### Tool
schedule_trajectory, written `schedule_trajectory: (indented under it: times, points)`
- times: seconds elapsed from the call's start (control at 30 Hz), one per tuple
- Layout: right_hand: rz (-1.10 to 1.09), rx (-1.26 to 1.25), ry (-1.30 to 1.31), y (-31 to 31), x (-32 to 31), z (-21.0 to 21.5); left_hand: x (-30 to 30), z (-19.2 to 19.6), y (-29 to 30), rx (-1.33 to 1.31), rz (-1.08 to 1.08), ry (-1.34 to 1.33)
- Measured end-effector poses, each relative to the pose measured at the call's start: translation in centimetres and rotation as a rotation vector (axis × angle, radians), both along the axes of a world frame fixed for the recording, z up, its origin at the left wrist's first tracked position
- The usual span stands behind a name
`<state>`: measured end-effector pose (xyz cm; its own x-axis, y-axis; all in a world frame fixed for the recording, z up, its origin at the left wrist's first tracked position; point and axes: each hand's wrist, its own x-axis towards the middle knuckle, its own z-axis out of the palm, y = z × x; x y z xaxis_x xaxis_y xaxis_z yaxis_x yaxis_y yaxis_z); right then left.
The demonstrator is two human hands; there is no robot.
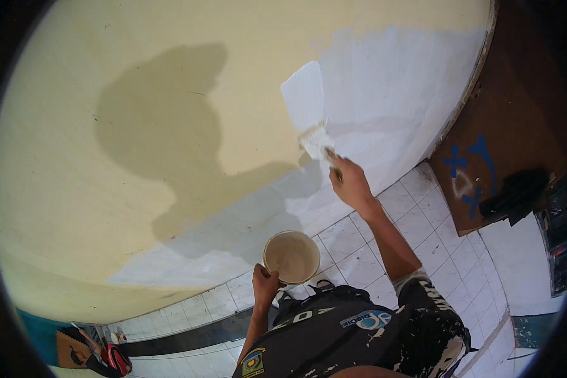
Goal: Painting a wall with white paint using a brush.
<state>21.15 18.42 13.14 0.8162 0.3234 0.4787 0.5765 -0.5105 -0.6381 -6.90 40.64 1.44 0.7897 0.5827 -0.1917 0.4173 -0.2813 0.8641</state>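
Observation:
My right hand is closed round the handle of a paintbrush, whose wide, white-coated bristles rest against the yellow wall. Just above the bristles is a fresh, bright white patch of paint. Pale whitish paint covers the wall to the right and along its lower part. Low in front of me, my left hand grips the rim of a round bucket. Inside the bucket the surface looks beige-grey; how much paint it holds I cannot tell.
White floor tiles run along the foot of the wall, with a dark strip at lower left. A brown panel with blue marks stands at right, a black cloth hanging by it. A red bag lies at far lower left.

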Motion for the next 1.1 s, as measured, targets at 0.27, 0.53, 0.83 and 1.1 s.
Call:
schedule_trajectory:
  times: [0.27, 0.53, 0.83, 1.1]
  points:
    - [-0.012, 0.212, 0.008, -2.0, -2.6, 13.0, -0.5, -1.1, 1.3, -0.229, 0.112, -0.03]
    - [-0.03, 0.263, -0.335, 2.3, 3.4, 8.2, -0.7, -0.9, 1.5, -0.268, 0.123, -0.091]
    - [-0.102, -0.031, 0.122, -0.9, 0.6, -17.6, -2.1, 2.0, 0.9, -0.167, 0.127, 0.021]
    - [-0.069, -0.038, 0.274, 0.5, 2.4, -0.5, -3.0, -2.3, 2.6, -0.074, 0.055, 0.03]
